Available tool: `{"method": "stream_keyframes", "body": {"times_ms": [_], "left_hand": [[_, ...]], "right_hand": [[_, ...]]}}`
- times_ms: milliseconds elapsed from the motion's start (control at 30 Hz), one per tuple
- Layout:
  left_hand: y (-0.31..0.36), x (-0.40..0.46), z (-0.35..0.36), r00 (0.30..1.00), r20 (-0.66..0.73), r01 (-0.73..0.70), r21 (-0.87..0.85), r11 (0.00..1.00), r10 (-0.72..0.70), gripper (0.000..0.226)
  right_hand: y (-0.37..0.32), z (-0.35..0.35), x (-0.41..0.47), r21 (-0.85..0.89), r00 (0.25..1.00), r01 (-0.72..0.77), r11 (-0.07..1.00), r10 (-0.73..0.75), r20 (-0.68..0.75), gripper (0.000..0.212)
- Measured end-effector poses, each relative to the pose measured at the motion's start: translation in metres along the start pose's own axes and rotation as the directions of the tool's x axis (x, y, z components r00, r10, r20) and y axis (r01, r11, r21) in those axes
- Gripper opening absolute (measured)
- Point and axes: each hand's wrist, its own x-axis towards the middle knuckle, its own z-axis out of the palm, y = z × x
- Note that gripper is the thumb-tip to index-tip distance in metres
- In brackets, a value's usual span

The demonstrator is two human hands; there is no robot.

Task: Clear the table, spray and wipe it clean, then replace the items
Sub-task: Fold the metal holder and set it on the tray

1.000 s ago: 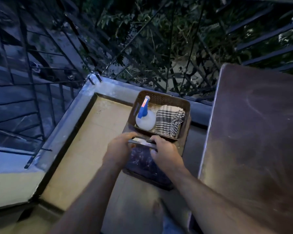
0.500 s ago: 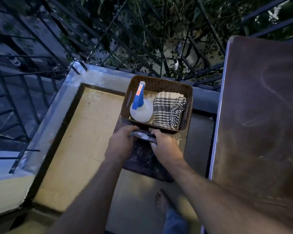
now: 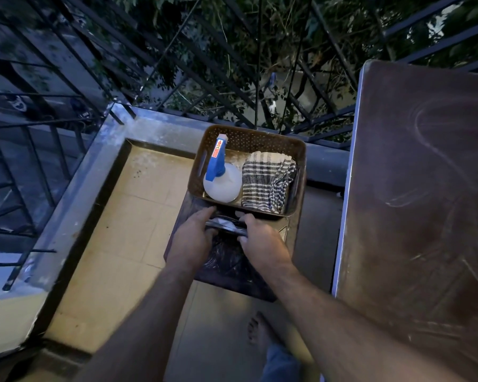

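Observation:
A brown perforated basket [image 3: 301, 150] stands on a dark low stool [image 3: 289, 230]. Inside it a white spray bottle [image 3: 221, 186] with a blue head stands beside a folded checked cloth [image 3: 265, 183]. Just in front of the basket lies a dark glossy flat object [image 3: 226, 227]. My left hand [image 3: 192, 239] grips its left side and my right hand [image 3: 262, 242] grips its right side, fingers curled over the far edge. What the object is cannot be told in the dim light. The brown table top [image 3: 425, 202] fills the right side, smeared with streaks.
A black metal railing [image 3: 260, 64] with foliage behind runs along the back and left. A grey ledge [image 3: 155, 128] borders the tiled floor [image 3: 138, 230]. A bare foot [image 3: 260, 329] stands on the floor below the stool.
Both hands keep their hold on the dark object in front of the basket. Only the camera view has shifted; basket, bottle and cloth stay in place.

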Motion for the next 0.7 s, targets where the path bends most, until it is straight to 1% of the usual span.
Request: {"method": "stream_keyframes", "body": {"times_ms": [100, 200, 300, 367, 467, 533, 600, 700], "left_hand": [[0.005, -0.008, -0.005, 0.999, 0.005, 0.053, 0.023, 0.998, -0.053, 0.063], [0.010, -0.021, -0.013, 0.999, -0.024, 0.043, 0.033, 0.999, -0.042, 0.061], [0.023, -0.039, -0.023, 0.997, -0.080, 0.026, 0.043, 0.999, -0.023, 0.058], [0.036, -0.054, -0.030, 0.992, -0.122, 0.014, 0.030, 0.999, -0.010, 0.061], [0.061, -0.079, -0.038, 0.984, -0.176, 0.017, 0.001, 1.000, -0.017, 0.065], [0.077, -0.094, -0.040, 0.978, -0.208, -0.007, -0.017, 1.000, 0.003, 0.065], [0.096, -0.106, -0.040, 0.974, -0.223, -0.041, -0.039, 0.998, 0.032, 0.065], [0.124, -0.120, -0.036, 0.972, -0.236, -0.034, -0.043, 0.998, 0.023, 0.066]], "right_hand": [[-0.003, -0.010, -0.006, -0.007, 1.000, 0.014, 1.000, -0.014, 0.000, 0.053], [-0.007, -0.020, -0.017, -0.013, 0.999, 0.045, 0.999, -0.045, -0.005, 0.051], [-0.010, -0.036, -0.032, -0.020, 0.995, 0.092, 0.996, -0.092, -0.024, 0.045], [-0.011, -0.050, -0.045, -0.022, 0.990, 0.131, 0.991, -0.132, -0.047, 0.043], [-0.006, -0.079, -0.066, 0.015, 0.978, 0.180, 0.983, -0.178, -0.113, 0.038], [-0.002, -0.100, -0.077, 0.025, 0.965, 0.215, 0.976, -0.209, -0.157, 0.037], [0.006, -0.125, -0.090, 0.023, 0.952, 0.235, 0.972, -0.225, -0.206, 0.037], [0.022, -0.159, -0.105, 0.009, 0.931, 0.244, 0.970, -0.232, -0.282, 0.032]]}}
